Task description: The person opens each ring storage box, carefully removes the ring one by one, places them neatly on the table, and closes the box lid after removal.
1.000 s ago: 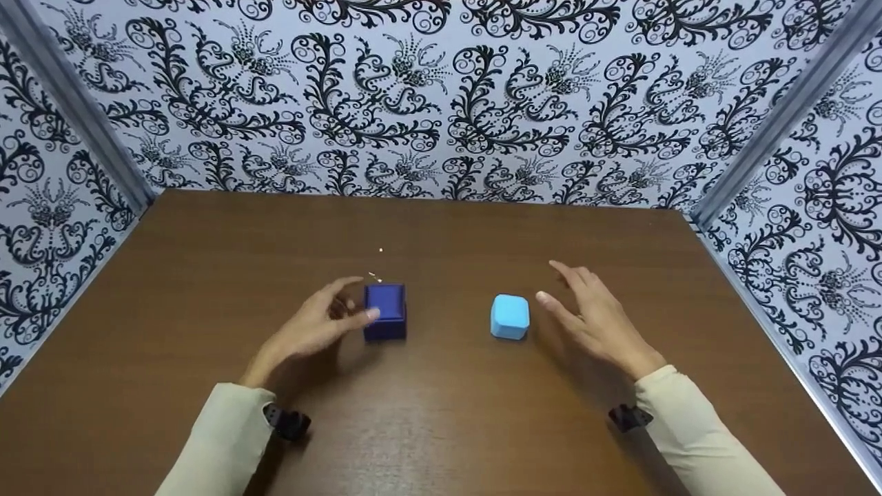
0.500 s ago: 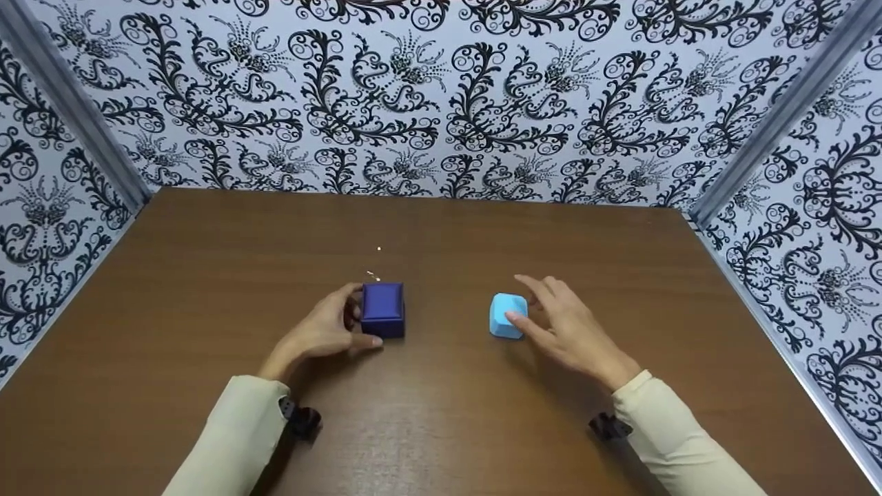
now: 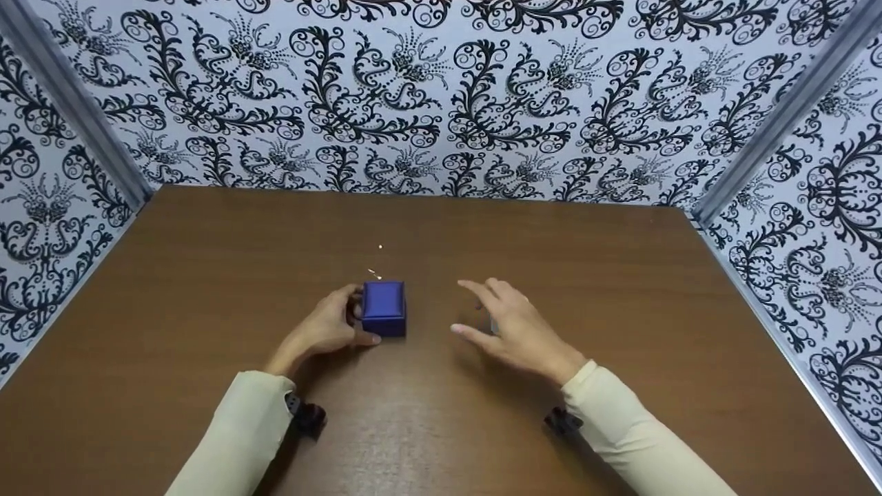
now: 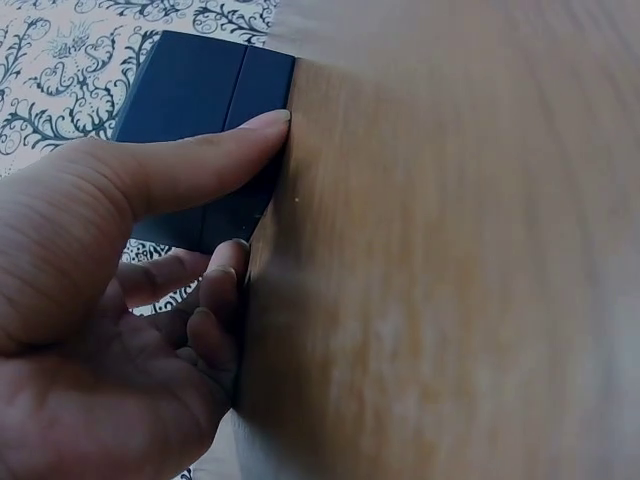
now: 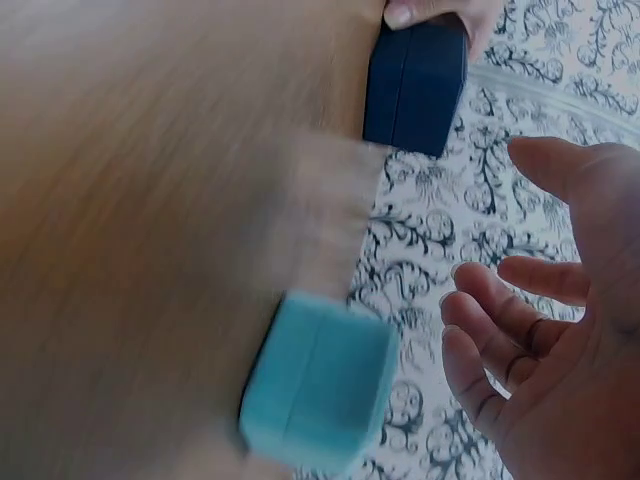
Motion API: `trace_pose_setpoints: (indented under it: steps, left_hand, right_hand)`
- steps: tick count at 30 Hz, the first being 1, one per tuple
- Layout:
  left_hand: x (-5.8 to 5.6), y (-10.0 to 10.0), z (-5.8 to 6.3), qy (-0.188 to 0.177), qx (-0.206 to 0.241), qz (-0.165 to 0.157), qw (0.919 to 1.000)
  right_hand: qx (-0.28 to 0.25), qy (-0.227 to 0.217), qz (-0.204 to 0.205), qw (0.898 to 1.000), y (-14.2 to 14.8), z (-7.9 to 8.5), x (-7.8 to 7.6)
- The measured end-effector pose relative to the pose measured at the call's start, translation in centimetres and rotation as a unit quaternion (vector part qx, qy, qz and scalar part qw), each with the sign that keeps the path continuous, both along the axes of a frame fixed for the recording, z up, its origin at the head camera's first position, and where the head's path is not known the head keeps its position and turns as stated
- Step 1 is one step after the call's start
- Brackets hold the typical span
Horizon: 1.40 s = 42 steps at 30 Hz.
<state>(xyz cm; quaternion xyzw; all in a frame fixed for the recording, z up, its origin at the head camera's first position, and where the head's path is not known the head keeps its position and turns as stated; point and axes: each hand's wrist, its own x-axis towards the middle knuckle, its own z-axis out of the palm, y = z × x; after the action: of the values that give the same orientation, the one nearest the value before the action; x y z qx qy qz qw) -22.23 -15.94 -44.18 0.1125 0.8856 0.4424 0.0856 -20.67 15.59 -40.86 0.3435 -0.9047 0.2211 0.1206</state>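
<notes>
My left hand (image 3: 324,327) holds a closed dark blue jewelry box (image 3: 384,303) on the table, thumb along its near side and fingers by its left side. The left wrist view shows that thumb low on the blue box (image 4: 190,90), over its lid seam. My right hand (image 3: 517,331) is in the air to the right, fingers spread and nothing between them. In the head view it covers nearly all of a light blue jewelry box, which the right wrist view shows whole: that turquoise box (image 5: 320,385) is closed and apart from the fingers.
Just behind the dark blue box lies a small thin gold piece (image 3: 374,274), with a tiny bright bit (image 3: 380,246) farther back. The brown table (image 3: 441,427) meets patterned walls (image 3: 441,103) at the back and sides.
My left thumb has come down from above the dark blue box to its near side. My right hand has moved left, passing over the light blue box.
</notes>
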Motion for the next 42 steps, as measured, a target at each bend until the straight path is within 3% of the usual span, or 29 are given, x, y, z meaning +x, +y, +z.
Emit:
trace_pose_setpoints:
  steps: [3,7,12,19,26,33,36,42]
  left_hand:
    - [0.0,-0.1,0.1,-0.007,-0.003,0.0,1.0]
    - [0.0,0.0,0.1,0.0,0.009,-0.004,1.0]
    - [0.0,0.0,-0.1,0.008,0.015,-0.002,0.9998]
    - [-0.1,-0.1,-0.2,0.008,0.005,-0.004,1.0]
    - [-0.2,-0.2,-0.4,0.019,0.011,-0.013,0.9997]
    - [0.0,-0.3,-0.5,0.05,0.017,-0.029,0.9982]
    - [0.0,-0.3,-0.4,0.047,0.029,-0.033,0.998]
    - [0.0,-0.2,-0.4,0.042,0.035,-0.031,0.998]
  right_hand:
    - [0.005,-0.016,0.017,1.0,-1.5,-0.2,-0.3]
    - [0.006,-0.071,0.032,0.997,-3.3,-0.6,-1.0]
    - [0.007,-0.146,0.013,0.989,-5.1,-0.8,-2.0]
    - [0.02,-0.194,-0.008,0.981,-6.7,-0.9,-3.2]
    - [0.022,-0.217,-0.014,0.976,-7.6,-1.3,-3.9]
    - [0.019,-0.202,-0.006,0.979,-7.8,-1.3,-4.5]
    - [0.018,-0.199,0.001,0.98,-7.9,-1.2,-5.0]
    - [0.001,-0.242,0.011,0.97,-7.9,-0.6,-6.2]
